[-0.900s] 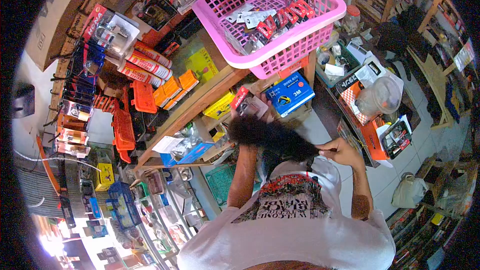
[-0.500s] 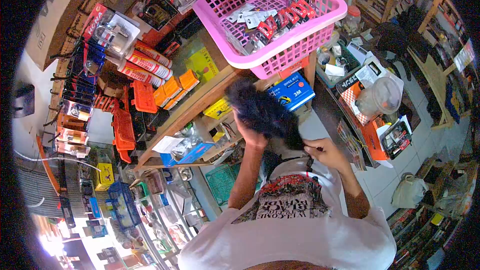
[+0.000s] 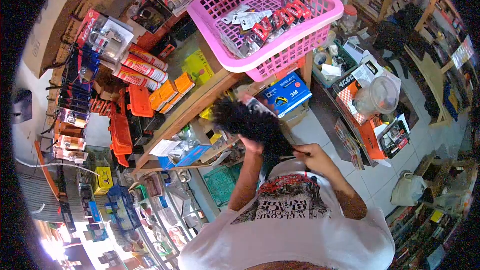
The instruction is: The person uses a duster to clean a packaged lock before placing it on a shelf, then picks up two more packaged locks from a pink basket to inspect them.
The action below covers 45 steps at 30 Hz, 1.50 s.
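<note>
My right hand (image 3: 318, 159) is closed around the thin dark handle of a black feather duster (image 3: 260, 127), close to my waist. The duster's fluffy head spreads leftward over my left hand (image 3: 251, 144) and hides most of its fingers. Past the feathers pokes a blurred, flat, pale item (image 3: 258, 105) with dark and reddish marks, seemingly in my left hand; its kind cannot be made out. Just beyond stands a pink plastic basket (image 3: 295, 35) containing several red-and-white HONA packs (image 3: 261, 30).
The basket rests on a wooden-edged glass counter (image 3: 185, 101), with orange boxes (image 3: 167, 90) and silicone tubes (image 3: 140, 74) to its left. A blue 3M box (image 3: 287, 95) sits below the basket. At right, a low table bears a clear plastic jar (image 3: 377, 95).
The duster's head has swung left and slightly down across my left hand. A pale, flat item now shows beyond it. My right hand keeps its grip and has moved slightly left.
</note>
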Motion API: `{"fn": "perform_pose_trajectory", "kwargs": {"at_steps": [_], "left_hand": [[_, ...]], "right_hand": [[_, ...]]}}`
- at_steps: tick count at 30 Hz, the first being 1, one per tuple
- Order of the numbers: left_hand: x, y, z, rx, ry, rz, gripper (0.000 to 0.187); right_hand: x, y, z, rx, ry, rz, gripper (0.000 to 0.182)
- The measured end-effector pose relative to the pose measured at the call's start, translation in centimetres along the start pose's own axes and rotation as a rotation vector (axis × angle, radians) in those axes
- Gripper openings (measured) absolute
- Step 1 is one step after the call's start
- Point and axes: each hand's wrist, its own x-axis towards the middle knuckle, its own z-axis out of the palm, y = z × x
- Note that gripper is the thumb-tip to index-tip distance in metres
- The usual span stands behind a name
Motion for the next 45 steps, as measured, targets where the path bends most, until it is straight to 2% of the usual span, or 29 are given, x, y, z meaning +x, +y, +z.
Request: {"fn": "perform_pose_trajectory", "kwargs": {"at_steps": [1, 4, 6, 8, 9, 12, 13, 15, 16, 17, 18, 21, 23, 26, 27, 29, 31, 32, 34, 36, 39, 40, 41, 42, 45], "left_hand": [[0.3, -1.0, 0.6, 0.274, 0.042, 0.049, 0.089], [0.2, -0.6, 2.6, 0.269, 0.056, 0.014, 0.075], [0.8, 3.0, -2.1, 0.089, -0.26, -0.022, 0.061], [0.7, 1.6, 6.0, 0.292, 0.27, 0.223, 0.04], [0.6, 1.3, 6.4, 0.307, 0.342, 0.252, 0.042], [1.1, -0.2, 9.3, 0.276, 0.509, 0.282, 0.036], [1.3, -0.5, 10.2, 0.254, 0.556, 0.278, 0.033], [-0.2, 0.9, 5.2, 0.114, 0.28, 0.118, 0.041], [-0.9, 1.2, 4.9, 0.043, 0.147, 0.037, 0.045], [-1.1, 0.0, 4.5, 0.14, 0.269, 0.033, 0.051], [-0.9, -1.5, 7.0, 0.235, 0.391, 0.018, 0.058], [-1.5, -3.4, 7.3, 0.227, 0.351, -0.021, 0.055], [-1.1, -3.4, 8.3, 0.231, 0.377, -0.028, 0.052], [-0.7, 2.7, -2.3, -0.049, -0.229, -0.1, 0.049], [-0.8, 1.1, 4.1, 0.243, 0.243, 0.155, 0.04], [0.8, 1.6, 6.4, 0.223, 0.34, 0.172, 0.04], [0.4, 1.1, 6.1, 0.248, 0.336, 0.178, 0.04], [-1.2, 0.9, 4.4, 0.176, 0.224, 0.089, 0.039], [-1.6, -1.8, 6.4, 0.18, 0.57, 0.051, 0.035], [-1.2, -3.0, 5.2, 0.209, 0.581, 0.08, 0.035], [-1.3, -1.2, 3.1, 0.298, 0.395, 0.112, 0.035], [-0.4, 0.7, 3.6, 0.063, -0.205, -0.13, 0.034], [-0.6, 0.8, 4.0, 0.231, 0.117, 0.038, 0.035], [-0.2, 0.4, 7.7, 0.396, 0.439, 0.209, 0.035], [1.8, 1.0, 8.3, 0.274, 0.389, 0.308, 0.04]], "right_hand": [[0.2, -0.5, 0.4, -0.008, 0.026, -0.019, 0.024], [-0.1, -1.8, 0.0, 0.034, 0.087, 0.023, 0.026], [-0.6, -1.7, -0.1, 0.1, 0.167, 0.063, 0.028], [-0.8, -0.7, 0.5, 0.191, 0.306, 0.075, 0.028], [-0.5, -0.4, 0.3, 0.099, 0.284, -0.085, 0.029], [-0.8, -0.5, -1.9, 0.131, 0.089, 0.003, 0.029], [-0.6, -1.1, -2.2, 0.129, 0.125, 0.009, 0.031], [-0.4, -1.9, -2.8, 0.122, 0.195, 0.024, 0.034], [-0.4, -1.9, -2.7, 0.103, 0.153, 0.049, 0.034], [-0.3, -1.8, -2.6, 0.082, 0.11, 0.072, 0.034], [-0.1, -1.7, -2.4, 0.062, 0.066, 0.094, 0.034], [0.6, -1.5, -1.5, 0.057, 0.148, 0.039, 0.034], [0.9, -0.2, -1.3, 0.099, 0.141, 0.088, 0.034], [-0.8, 0.0, -2.2, 0.13, 0.076, 0.149, 0.034], [-1.2, 0.1, -2.5, 0.122, 0.056, 0.157, 0.034], [-1.9, 0.3, -2.9, 0.098, 0.027, 0.168, 0.034], [-1.6, 0.9, -2.3, 0.08, 0.055, 0.14, 0.033], [-1.0, 1.6, -1.7, 0.072, 0.093, 0.108, 0.033], [-0.1, 1.8, -1.1, 0.086, 0.164, 0.077, 0.033], [0.9, 1.3, -0.6, 0.14, 0.228, 0.075, 0.033], [0.2, 0.7, -1.7, 0.095, 0.157, -0.006, 0.034], [-0.4, 0.8, -2.1, 0.077, 0.117, 0.04, 0.034], [-1.0, 1.1, -2.5, 0.06, 0.075, 0.085, 0.033], [-1.6, 1.4, -2.9, 0.043, 0.032, 0.128, 0.033], [-2.4, 3.9, -3.3, 0.015, 0.017, 0.043, 0.032]]}}
